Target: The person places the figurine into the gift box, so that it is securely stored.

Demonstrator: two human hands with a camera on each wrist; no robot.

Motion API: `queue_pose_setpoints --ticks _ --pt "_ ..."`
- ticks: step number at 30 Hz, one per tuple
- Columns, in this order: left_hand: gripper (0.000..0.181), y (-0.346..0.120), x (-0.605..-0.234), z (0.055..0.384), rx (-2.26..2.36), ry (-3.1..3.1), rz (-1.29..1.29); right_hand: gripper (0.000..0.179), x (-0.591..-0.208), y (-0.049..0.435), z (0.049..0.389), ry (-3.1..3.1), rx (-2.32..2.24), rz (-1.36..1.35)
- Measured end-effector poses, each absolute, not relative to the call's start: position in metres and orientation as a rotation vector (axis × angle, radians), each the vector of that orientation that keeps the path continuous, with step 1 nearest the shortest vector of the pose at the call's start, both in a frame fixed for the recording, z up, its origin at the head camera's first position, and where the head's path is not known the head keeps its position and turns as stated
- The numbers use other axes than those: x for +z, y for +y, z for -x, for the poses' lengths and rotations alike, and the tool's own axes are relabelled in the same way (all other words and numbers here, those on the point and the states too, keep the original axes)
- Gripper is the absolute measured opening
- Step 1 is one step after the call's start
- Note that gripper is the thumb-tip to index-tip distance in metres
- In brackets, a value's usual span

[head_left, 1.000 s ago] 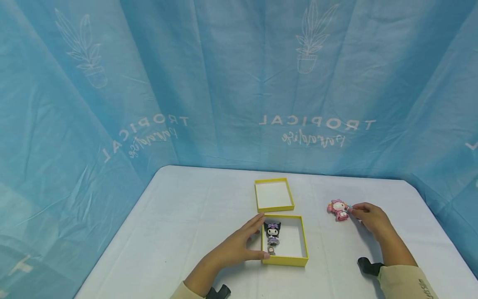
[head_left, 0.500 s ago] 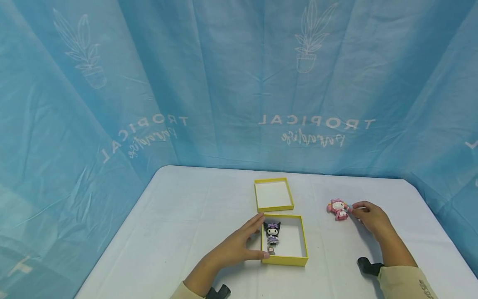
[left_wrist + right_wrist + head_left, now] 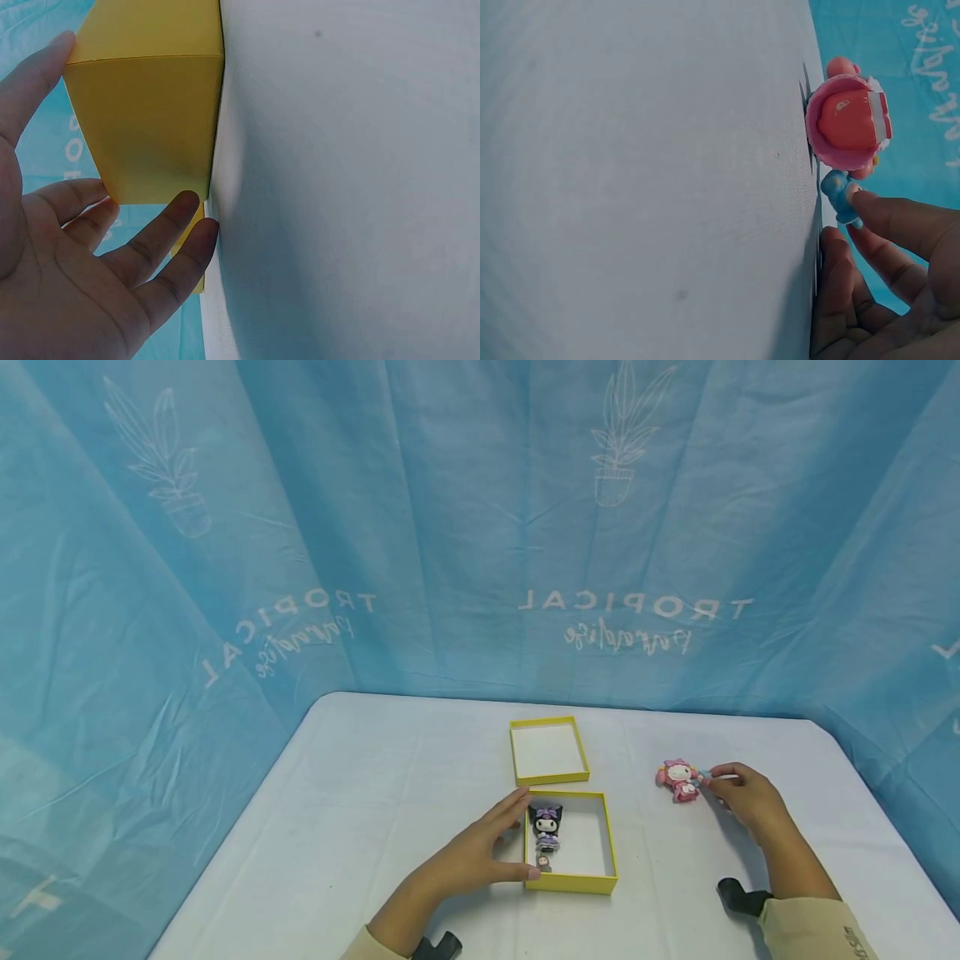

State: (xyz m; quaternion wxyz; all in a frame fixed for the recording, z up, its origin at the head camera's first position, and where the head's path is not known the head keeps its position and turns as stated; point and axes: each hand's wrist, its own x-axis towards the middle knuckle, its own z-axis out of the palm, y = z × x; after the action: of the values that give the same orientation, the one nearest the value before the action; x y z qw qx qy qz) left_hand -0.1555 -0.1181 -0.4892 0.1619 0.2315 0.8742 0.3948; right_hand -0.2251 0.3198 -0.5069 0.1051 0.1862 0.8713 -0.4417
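Observation:
My left hand (image 3: pixel 471 858) holds the left end of an uncovered yellow box (image 3: pixel 576 883), thumb at the near corner and index finger at the far one. Its other fingers sit loosely beside the wall in the left wrist view. Inside the box, along its left side, lie a figurine with black ears and a purple bow (image 3: pixel 547 827) and a tiny grey-brown figurine (image 3: pixel 543 862). My right hand (image 3: pixel 750 797) pinches a small blue figurine (image 3: pixel 840 196) between thumb and fingers, low at the tabletop. Right beside it is a larger pink figurine (image 3: pixel 681 781); whether they touch I cannot tell.
Behind the box lies its yellow-rimmed lid (image 3: pixel 550 752), white inside facing up. A white cloth covers the table (image 3: pixel 390 777). Blue printed curtains (image 3: pixel 450 527) hang along the table's back and sides.
Both hands stay almost where they were. Between right fingers and pink figurine, slightly more of the blue figurine shows now. The box and its figurines look unmoved.

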Motion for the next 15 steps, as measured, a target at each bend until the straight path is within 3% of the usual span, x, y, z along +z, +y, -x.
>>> queue_pose_setpoints --ticks 15 --pt "0.104 -0.1181 -0.4876 0.1559 1.143 2.473 -0.674 0.053 -0.5092 0.3212 0.2215 2.512 -1.485 -0.574"
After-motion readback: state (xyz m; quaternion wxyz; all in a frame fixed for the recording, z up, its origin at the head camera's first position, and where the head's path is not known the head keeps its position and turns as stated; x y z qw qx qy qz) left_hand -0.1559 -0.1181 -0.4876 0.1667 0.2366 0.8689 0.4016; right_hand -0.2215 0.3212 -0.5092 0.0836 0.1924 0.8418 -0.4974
